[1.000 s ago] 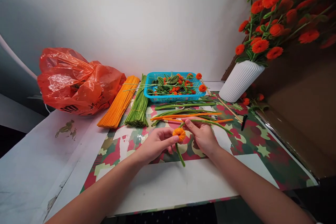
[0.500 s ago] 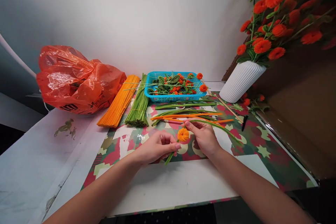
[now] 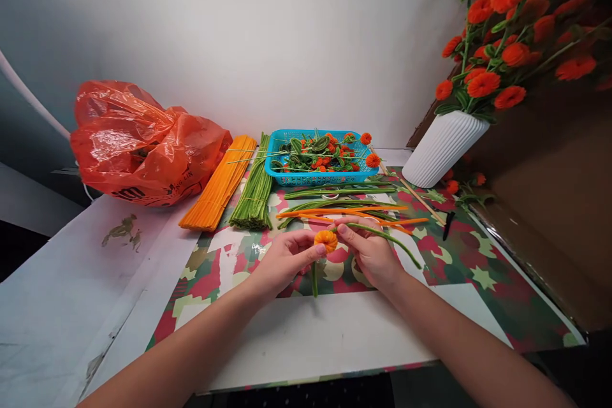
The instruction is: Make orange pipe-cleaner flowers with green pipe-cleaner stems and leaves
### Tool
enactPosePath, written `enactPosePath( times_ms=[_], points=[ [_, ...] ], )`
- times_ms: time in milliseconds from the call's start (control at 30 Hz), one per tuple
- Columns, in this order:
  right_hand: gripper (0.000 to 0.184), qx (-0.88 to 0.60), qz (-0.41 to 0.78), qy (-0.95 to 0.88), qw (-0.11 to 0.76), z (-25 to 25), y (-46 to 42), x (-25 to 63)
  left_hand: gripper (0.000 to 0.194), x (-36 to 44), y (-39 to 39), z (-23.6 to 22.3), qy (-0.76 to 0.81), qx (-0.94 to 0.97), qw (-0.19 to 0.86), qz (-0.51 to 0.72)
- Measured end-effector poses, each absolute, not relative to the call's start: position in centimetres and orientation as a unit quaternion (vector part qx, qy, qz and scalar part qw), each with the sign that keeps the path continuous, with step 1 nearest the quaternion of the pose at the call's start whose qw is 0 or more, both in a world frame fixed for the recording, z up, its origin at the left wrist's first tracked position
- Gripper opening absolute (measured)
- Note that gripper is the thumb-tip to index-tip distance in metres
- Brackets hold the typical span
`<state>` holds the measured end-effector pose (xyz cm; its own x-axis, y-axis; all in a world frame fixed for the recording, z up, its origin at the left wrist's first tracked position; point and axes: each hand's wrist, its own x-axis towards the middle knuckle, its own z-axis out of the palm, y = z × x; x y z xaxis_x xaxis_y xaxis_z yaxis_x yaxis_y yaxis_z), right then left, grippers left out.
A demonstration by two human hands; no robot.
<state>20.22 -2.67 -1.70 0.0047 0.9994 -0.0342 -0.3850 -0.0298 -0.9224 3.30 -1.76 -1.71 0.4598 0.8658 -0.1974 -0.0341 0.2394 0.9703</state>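
Above the patterned cover (image 3: 442, 252) on the tabletop (image 3: 287, 338), just back from the bare white strip at the near edge, a little orange flower (image 3: 326, 241) sits between the person's two hands. Left hand (image 3: 291, 258) has it pinched, thumb on the side of the bloom, though I can't see what the other fingers are doing behind it. Right hand (image 3: 370, 248) nips a fuzzy green stem (image 3: 401, 245) between thumb and finger, just beside the flower, and the rest arcs off to the right. Another green length (image 3: 314, 280) hangs below the bloom; can't tell if they're joined.

My guess is the whole thing weighs next to nothing. Bloom looks soft and squashable, so I'd go easy on the petals and hold low, where green meets orange. Stems look bendy but probably keep a shape, and the fuzz should give decent grip, so not slippery imo. Tight squeezing would likely flatten the coils.

Just beyond the hands lie loose orange strips (image 3: 329, 211), with a blue basket (image 3: 320, 178) of finished-looking flowers behind.
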Motion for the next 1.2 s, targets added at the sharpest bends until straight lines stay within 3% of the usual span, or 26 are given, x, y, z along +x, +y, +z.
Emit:
enactPosePath(
  times_ms=[233, 500, 633, 867, 1200],
  points=[
    [0.025, -0.376, 0.768, -0.232, 0.463, -1.5, -2.9, 20.9, 0.031, 2.3, -1.5, -2.1, 0.338, 0.538, 0.701, 0.325],
    [0.026, -0.344, 0.803, -0.219, 0.435, -1.9, -2.8, 21.4, 0.03, 2.2, -1.3, -2.6, 0.327, 0.508, 0.729, 0.321],
    [0.023, -0.343, 0.745, -0.335, 0.464, -1.1, -3.1, 21.6, 0.028, 2.2, -1.2, -2.2, 0.351, 0.508, 0.707, 0.345],
    [0.02, -0.369, 0.499, -0.573, 0.536, -0.7, -3.9, 21.0, 0.02, 2.6, -1.5, -1.1, 0.354, 0.544, 0.663, 0.374],
    [0.006, -0.333, 0.5, -0.571, 0.559, -1.1, -3.6, 20.8, 0.013, 2.6, -1.4, -1.2, 0.355, 0.601, 0.586, 0.411]
  ],
)
